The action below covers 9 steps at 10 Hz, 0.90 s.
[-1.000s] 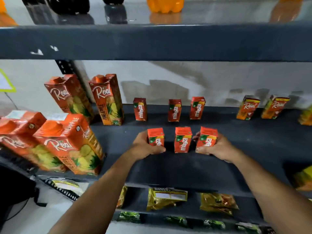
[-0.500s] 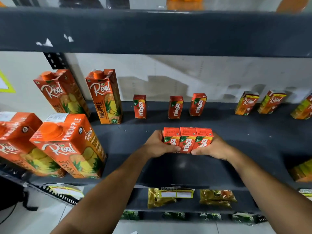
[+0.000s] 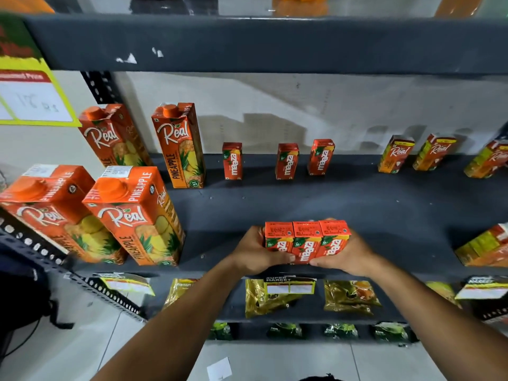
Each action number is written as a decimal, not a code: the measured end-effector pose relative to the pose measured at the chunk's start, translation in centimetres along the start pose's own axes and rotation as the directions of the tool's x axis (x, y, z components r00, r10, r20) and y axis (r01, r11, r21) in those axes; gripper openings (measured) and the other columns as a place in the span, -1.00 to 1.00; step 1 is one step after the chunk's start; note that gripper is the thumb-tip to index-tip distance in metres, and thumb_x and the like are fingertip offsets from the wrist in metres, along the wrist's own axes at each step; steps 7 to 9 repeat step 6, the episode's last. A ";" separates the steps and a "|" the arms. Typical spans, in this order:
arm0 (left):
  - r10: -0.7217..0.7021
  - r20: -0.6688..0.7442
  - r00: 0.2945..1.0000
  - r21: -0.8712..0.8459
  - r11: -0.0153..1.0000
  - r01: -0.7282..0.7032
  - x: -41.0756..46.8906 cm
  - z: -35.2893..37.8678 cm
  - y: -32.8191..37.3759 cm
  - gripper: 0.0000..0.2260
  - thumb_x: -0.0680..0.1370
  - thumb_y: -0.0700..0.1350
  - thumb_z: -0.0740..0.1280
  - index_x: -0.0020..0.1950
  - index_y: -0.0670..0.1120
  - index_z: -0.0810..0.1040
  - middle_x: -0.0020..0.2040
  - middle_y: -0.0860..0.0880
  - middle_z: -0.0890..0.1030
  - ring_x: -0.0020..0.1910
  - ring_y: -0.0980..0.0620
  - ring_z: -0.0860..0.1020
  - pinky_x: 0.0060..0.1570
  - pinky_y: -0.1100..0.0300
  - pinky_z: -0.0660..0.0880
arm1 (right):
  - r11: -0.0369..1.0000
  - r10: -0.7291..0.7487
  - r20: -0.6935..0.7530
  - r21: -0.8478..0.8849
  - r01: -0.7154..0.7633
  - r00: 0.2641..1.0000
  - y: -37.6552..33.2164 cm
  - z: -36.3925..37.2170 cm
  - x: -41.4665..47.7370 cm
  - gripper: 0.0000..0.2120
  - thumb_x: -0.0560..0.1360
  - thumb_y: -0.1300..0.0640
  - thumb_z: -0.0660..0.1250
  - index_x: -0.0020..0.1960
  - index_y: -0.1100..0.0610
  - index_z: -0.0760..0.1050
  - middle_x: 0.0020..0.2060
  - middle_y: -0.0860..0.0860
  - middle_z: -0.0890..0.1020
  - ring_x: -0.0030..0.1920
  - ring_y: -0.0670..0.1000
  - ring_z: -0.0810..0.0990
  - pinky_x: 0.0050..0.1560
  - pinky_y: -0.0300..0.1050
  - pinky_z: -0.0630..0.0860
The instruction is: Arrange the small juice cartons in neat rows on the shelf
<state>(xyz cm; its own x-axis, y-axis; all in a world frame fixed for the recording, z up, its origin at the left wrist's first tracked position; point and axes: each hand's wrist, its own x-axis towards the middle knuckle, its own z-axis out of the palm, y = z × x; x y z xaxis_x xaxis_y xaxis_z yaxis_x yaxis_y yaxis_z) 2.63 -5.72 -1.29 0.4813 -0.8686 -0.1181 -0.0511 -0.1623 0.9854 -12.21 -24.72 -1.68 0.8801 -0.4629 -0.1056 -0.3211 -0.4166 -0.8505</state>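
Three small red Maaza cartons [image 3: 307, 239] stand pressed side by side near the front edge of the dark shelf [image 3: 357, 204]. My left hand [image 3: 254, 251] grips the left end of this row and my right hand [image 3: 347, 255] grips the right end. At the back of the shelf stand three more small Maaza cartons, spaced apart: one [image 3: 232, 160], a second [image 3: 287, 161] and a third [image 3: 321, 156], which leans a little.
Tall Real pineapple cartons [image 3: 132, 215] crowd the shelf's left side. Small Real cartons [image 3: 395, 154] stand at the back right and more lie at the right edge [image 3: 483, 247]. An upper shelf edge [image 3: 275, 45] hangs overhead. Yellow packets [image 3: 275, 295] fill the shelf below.
The three front cartons, spaced apart a second ago, are now squeezed together between my hands, and the bunch has come slightly toward the shelf's front edge.
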 end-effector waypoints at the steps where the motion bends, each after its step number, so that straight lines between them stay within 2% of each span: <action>1: -0.004 0.007 1.000 0.009 1.000 0.004 -0.1 -0.1 0.0 -0.63 0.33 -0.29 0.56 0.11 -0.20 0.60 0.05 -0.17 0.68 0.07 -0.08 0.64 0.15 -0.07 0.53 | 1.000 -0.002 0.009 -0.017 0.002 1.000 -0.2 0.0 -0.3 -0.35 0.09 0.22 0.68 0.02 -0.12 0.44 -0.14 -0.11 0.67 -0.14 -0.26 0.63 -0.13 -0.36 0.51; 2: -0.034 0.002 0.999 0.026 0.999 0.034 -0.3 -0.1 0.3 -0.61 0.32 -0.25 0.58 0.11 -0.16 0.60 0.04 -0.12 0.69 0.06 -0.04 0.64 0.17 -0.08 0.53 | 1.000 -0.002 0.003 -0.024 0.002 1.000 -0.6 0.0 -0.5 -0.35 0.09 0.19 0.68 0.01 -0.16 0.43 -0.12 -0.12 0.66 -0.11 -0.22 0.64 -0.09 -0.28 0.51; 3: -0.061 -0.012 0.998 0.027 0.998 0.062 -0.4 0.1 0.5 -0.60 0.31 -0.25 0.58 0.12 -0.14 0.60 0.04 -0.10 0.69 0.05 -0.02 0.65 0.17 -0.09 0.54 | 1.000 -0.004 -0.015 -0.006 0.004 1.000 -0.6 0.2 -0.6 -0.34 0.09 0.21 0.68 0.00 -0.18 0.42 -0.12 -0.14 0.65 -0.12 -0.27 0.63 -0.16 -0.36 0.51; 4: -0.070 -0.027 0.997 0.020 0.997 0.071 -0.4 0.2 0.4 -0.56 0.30 -0.26 0.59 0.13 -0.12 0.59 0.04 -0.08 0.69 0.06 0.00 0.64 0.17 -0.11 0.53 | 0.999 -0.042 -0.028 0.015 0.042 0.999 -0.5 0.4 -0.4 -0.28 0.08 0.24 0.68 0.04 -0.23 0.41 -0.08 -0.17 0.64 -0.09 -0.31 0.61 -0.08 -0.28 0.58; 5: -0.019 -0.026 0.999 0.013 1.000 0.020 -0.7 0.4 0.8 -0.49 0.27 -0.22 0.62 0.18 -0.10 0.57 0.06 -0.07 0.69 0.07 0.01 0.64 0.16 -0.11 0.54 | 0.997 -0.059 0.011 0.049 0.058 0.998 -0.5 0.2 -0.5 -0.13 0.05 0.20 0.69 0.19 -0.28 0.37 0.05 -0.14 0.62 0.01 -0.25 0.61 0.02 -0.12 0.60; 6: 0.098 -0.154 0.983 -0.074 0.991 -0.110 -1.8 0.8 0.9 -0.22 0.29 0.11 0.56 0.43 -0.01 0.34 0.26 -0.05 0.56 0.21 0.02 0.55 0.16 0.02 0.54 | 0.990 -0.080 0.022 0.121 0.076 0.997 -0.2 -0.3 -2.3 0.22 0.02 -0.03 0.69 0.49 -0.21 0.05 0.29 -0.13 0.49 0.23 -0.16 0.52 0.20 -0.06 0.49; 9: 0.098 -0.154 0.983 -0.074 0.991 -0.110 -1.8 0.8 0.9 -0.22 0.29 0.11 0.56 0.43 -0.01 0.34 0.26 -0.05 0.56 0.21 0.02 0.55 0.16 0.02 0.54 | 0.990 -0.080 0.022 0.121 0.076 0.997 -0.2 -0.3 -2.3 0.22 0.02 -0.03 0.69 0.49 -0.21 0.05 0.29 -0.13 0.49 0.23 -0.16 0.52 0.20 -0.06 0.49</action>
